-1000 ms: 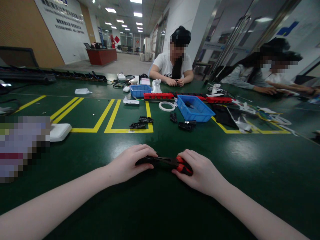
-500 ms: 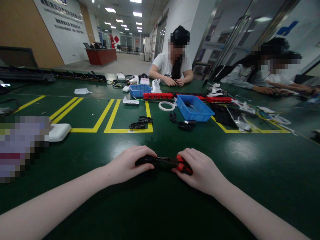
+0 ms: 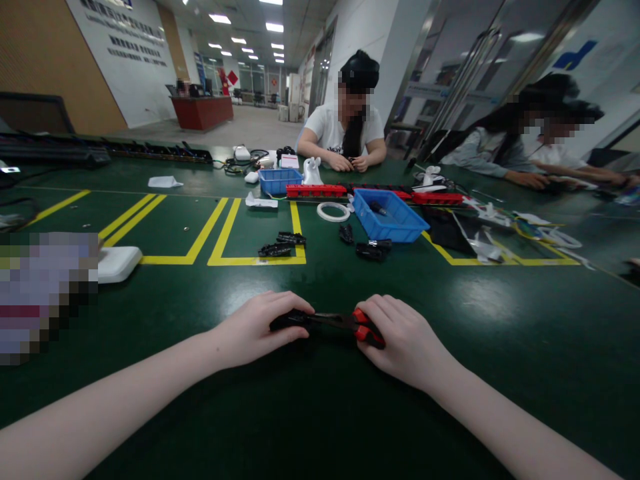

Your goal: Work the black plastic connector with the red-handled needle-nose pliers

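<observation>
Since ½ sec ago, our R hand (image 3: 400,337) has drawn its thumb back along the pliers (image 3: 344,321); we've got it wrapped round the red-&-blk handles, nose pointing L. Our L hand (image 3: 263,321) holds a blk part (image 3: 291,320) at the nose tip, near-middle of the green table (image 3: 320,413). Beyond: yellow tape (image 3: 240,262), small blk pcs (image 3: 275,250), blue bin (image 3: 395,232), white tape roll (image 3: 333,219); across from us, a co-worker (image 3: 336,130) sits.

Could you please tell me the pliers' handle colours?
The pliers' handles are red and black, in the head view.
</observation>
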`<state>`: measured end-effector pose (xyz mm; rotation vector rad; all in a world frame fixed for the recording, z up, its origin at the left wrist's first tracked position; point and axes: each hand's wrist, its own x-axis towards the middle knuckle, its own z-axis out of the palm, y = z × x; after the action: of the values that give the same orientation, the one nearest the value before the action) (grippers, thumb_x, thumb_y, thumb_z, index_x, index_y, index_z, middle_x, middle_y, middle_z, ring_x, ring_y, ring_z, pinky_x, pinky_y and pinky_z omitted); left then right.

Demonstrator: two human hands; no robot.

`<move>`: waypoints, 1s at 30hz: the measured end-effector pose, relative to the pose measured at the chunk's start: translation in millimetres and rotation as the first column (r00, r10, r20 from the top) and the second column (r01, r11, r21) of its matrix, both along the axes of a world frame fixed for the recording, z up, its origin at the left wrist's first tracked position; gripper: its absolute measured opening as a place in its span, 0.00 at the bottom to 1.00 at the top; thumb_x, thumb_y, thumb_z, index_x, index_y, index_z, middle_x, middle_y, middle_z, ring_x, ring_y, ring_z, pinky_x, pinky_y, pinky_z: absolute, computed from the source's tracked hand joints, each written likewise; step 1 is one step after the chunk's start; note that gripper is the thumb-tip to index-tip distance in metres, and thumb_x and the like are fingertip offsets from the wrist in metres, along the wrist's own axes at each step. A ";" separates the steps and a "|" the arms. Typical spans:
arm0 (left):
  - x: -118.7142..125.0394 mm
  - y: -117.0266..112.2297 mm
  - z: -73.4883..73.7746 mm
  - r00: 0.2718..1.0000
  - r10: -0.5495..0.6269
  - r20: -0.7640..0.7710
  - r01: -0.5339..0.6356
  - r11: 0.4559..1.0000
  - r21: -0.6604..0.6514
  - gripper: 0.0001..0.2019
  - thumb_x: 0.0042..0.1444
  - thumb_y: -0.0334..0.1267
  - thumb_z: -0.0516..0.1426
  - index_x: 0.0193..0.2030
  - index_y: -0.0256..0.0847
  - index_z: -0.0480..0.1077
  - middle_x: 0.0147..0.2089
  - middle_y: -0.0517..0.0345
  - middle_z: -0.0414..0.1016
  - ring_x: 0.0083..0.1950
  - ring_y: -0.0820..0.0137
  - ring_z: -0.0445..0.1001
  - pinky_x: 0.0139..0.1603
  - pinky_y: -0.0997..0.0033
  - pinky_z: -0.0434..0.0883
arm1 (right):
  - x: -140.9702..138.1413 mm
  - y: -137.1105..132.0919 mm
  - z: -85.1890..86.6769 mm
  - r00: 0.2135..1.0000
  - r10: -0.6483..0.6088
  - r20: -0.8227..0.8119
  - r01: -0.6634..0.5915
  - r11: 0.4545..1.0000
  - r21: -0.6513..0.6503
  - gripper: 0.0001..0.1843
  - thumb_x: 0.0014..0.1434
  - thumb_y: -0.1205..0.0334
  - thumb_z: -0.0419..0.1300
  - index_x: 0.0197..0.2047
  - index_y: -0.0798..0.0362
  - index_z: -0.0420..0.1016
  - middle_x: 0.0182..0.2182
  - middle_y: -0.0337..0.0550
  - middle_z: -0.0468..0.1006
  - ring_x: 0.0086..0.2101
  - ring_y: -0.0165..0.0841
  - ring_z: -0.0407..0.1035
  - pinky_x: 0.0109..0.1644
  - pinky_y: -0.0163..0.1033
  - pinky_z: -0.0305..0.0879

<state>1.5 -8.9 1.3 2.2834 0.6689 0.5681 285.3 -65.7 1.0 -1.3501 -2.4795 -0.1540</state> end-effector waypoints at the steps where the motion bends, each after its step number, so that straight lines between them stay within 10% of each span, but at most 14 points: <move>1: 0.0 0.1 0.0 1.000 -0.004 0.004 0.004 1.000 -0.001 0.11 0.66 0.35 0.58 0.55 0.43 0.70 0.53 0.55 0.76 0.54 0.63 0.76 0.56 0.58 0.73 | -0.1 0.0 -0.3 1.000 -0.001 -0.002 0.001 1.000 0.001 0.18 0.52 0.68 0.63 0.47 0.55 0.70 0.40 0.50 0.77 0.38 0.41 0.72 0.40 0.45 0.71; 30: -0.5 0.0 0.0 1.000 -0.021 0.011 0.021 0.999 0.042 0.11 0.66 0.33 0.59 0.54 0.43 0.69 0.53 0.55 0.76 0.54 0.63 0.75 0.56 0.58 0.72 | 0.4 -0.8 0.2 0.999 0.004 -0.033 -0.006 0.999 -0.038 0.16 0.53 0.68 0.63 0.46 0.54 0.70 0.40 0.48 0.77 0.37 0.40 0.72 0.39 0.44 0.70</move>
<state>1.0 -8.9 1.3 2.3218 0.6326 0.5896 285.6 -66.5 1.2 -1.3507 -2.4701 -0.0829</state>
